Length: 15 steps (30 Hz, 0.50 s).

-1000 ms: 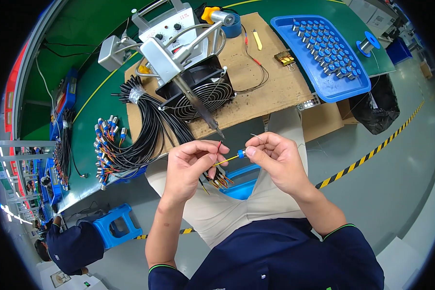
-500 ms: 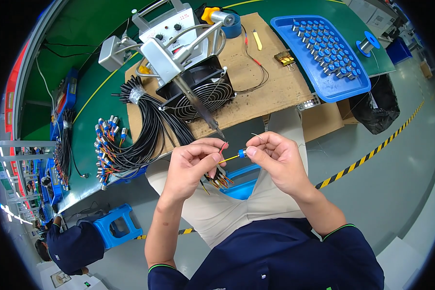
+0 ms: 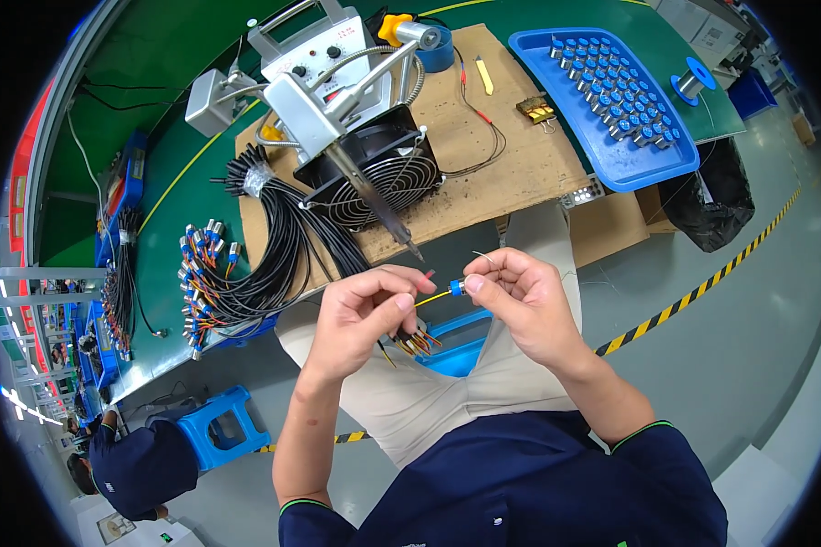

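Observation:
Below the soldering iron (image 3: pixel 379 205), my left hand (image 3: pixel 358 317) pinches a cable's thin wires. A yellow wire (image 3: pixel 432 298) runs from these fingers to a small metal connector with a blue end (image 3: pixel 457 288). The tip of a red wire (image 3: pixel 430 273) sticks up from the same fingers, apart from the connector. My right hand (image 3: pixel 527 308) is closed on the connector, its thumb and fingers covering most of the metal body. A fine solder wire (image 3: pixel 485 256) also rises from the right fingers. Bare coloured wire ends (image 3: pixel 418 343) of other cables hang below my left hand.
A black fan (image 3: pixel 374 173) and a soldering station (image 3: pixel 315 55) stand on cardboard. Black cables (image 3: pixel 292 223) lie left, some ending in connectors (image 3: pixel 205 251). At right are a blue tray (image 3: pixel 634 169) of connectors and a solder spool (image 3: pixel 693 82). A co-worker (image 3: pixel 146 465) sits far left.
The red wire's tip has shifted slightly right and away from my left fingers, which have changed their pinch a little. My right hand and the connector are almost still.

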{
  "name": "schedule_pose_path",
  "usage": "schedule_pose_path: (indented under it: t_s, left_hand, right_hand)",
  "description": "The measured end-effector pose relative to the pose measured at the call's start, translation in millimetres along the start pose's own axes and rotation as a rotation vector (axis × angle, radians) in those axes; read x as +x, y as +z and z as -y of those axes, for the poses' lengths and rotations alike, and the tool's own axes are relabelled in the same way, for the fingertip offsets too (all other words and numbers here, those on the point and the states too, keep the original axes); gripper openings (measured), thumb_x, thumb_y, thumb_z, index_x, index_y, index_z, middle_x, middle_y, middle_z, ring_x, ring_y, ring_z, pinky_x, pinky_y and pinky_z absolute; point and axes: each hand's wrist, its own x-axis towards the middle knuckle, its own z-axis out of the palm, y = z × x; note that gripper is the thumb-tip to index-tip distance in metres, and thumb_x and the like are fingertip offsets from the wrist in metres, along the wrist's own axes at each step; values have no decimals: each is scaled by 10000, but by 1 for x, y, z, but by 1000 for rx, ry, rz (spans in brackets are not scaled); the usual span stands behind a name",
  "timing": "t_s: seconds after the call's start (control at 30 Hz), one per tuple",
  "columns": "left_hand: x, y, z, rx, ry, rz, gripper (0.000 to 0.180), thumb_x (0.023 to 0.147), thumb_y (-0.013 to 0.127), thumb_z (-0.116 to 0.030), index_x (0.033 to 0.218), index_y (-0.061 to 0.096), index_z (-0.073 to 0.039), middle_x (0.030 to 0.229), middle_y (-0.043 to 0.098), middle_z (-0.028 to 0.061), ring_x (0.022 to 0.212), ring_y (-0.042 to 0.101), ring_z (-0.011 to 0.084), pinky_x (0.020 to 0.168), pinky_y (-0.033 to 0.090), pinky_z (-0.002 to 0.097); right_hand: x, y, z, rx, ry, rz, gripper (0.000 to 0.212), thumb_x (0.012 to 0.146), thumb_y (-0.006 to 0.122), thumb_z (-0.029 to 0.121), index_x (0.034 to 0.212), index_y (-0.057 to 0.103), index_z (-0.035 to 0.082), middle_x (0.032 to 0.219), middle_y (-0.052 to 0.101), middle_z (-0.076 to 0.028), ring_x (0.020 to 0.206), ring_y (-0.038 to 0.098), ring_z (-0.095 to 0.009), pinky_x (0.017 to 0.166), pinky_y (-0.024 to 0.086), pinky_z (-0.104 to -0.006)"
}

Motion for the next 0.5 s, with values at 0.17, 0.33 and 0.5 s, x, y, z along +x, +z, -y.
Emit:
schedule_pose_path:
  t_s: [0.17,0.33,0.5]
  left_hand:
    - [2,14,0,241,81,18,122,1001,736,-69,1040,767,42,1151,715,80,794,574,35,692,464,193]
    - [6,17,-3,318,10,-17,133,986,744,-68,1016,771,59,1030,710,47,770,570,31,657,455,200]
    - [11,19,-12,268,-85,-17,120,958,738,-36,933,774,76,969,720,43,739,568,32,639,447,198]
  right_hand:
    - [-1,2,1,24,-44,30,201,1015,763,115,1144,686,-19,1004,711,-16,873,632,-33,790,525,-204]
    - [-1,1,1,40,-60,68,210,1010,757,85,1166,678,-30,1011,707,-25,887,635,-39,805,533,-206]
    - [-2,1,1,37,-72,70,216,1008,756,77,1176,677,-33,1014,707,-30,898,635,-40,802,532,-205]
